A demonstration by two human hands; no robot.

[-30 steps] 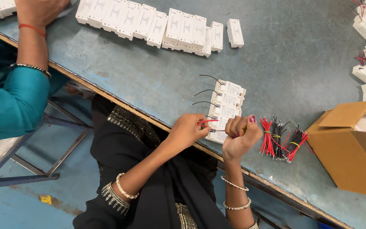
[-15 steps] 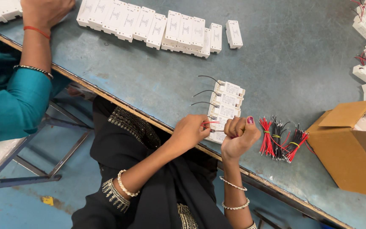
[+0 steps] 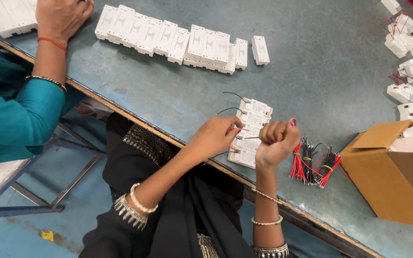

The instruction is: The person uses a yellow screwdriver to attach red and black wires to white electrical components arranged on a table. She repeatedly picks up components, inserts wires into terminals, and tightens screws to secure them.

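Head view: stack of small white rectangular plastic modules (image 3: 252,131) with thin black leads, lying at near edge of blue-grey metal table (image 3: 168,95). Left hand (image 3: 213,138) pinching a thin wire over the stack. Right hand (image 3: 276,143) clenched in a fist around a slim tool, just beside the stack. Bundles of red and black wires (image 3: 314,165) right of it, brown cardboard box (image 3: 393,177) further right. Row of white modules (image 3: 178,40) at far side, near co-worker's hand (image 3: 60,16). Blue floor below.

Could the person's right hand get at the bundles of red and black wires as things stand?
Probably yes: the right hand is beside the wire bundles with nothing between, though it already grips something thin.
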